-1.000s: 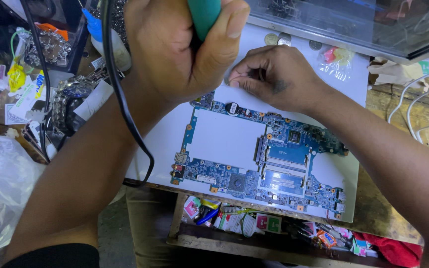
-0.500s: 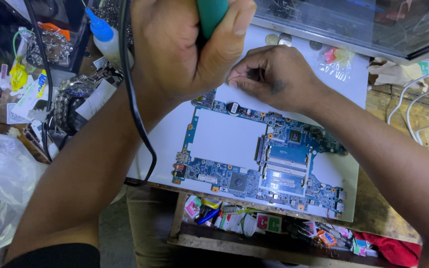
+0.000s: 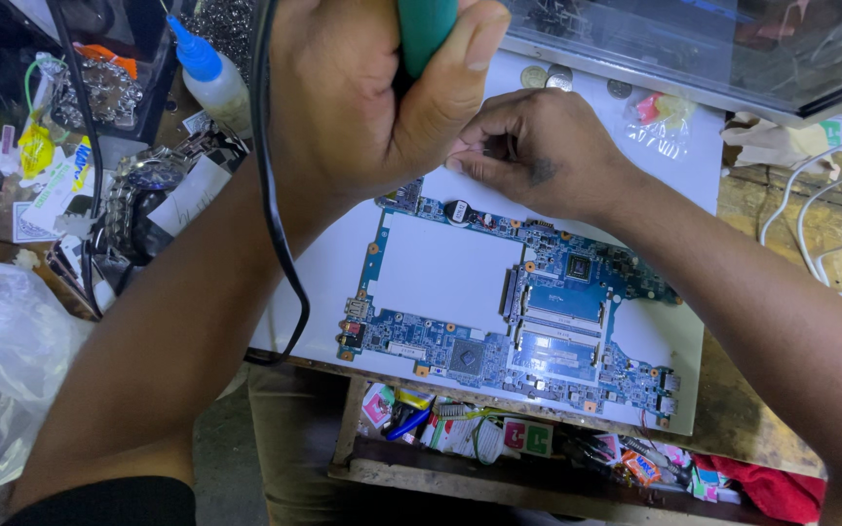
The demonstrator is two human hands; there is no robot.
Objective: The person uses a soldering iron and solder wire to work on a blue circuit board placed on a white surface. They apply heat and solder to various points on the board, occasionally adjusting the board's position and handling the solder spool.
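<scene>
We note the left hand (image 3: 363, 107) at upper centre of the frame, fingers wrapped tight around a green-handled tool (image 3: 426, 34); a black cord (image 3: 280, 244) trails down beside the forearm. The right hand (image 3: 538, 151), just right of it and touching the thumb, has fingertips pressed together in a pinch at the board's upper edge; what they pinch we cannot tell. The blue circuit board (image 3: 499, 321) lies flat on a white sheet (image 3: 440, 273) at centre frame. A blue-capped bottle (image 3: 211, 78) stands upper left.
</scene>
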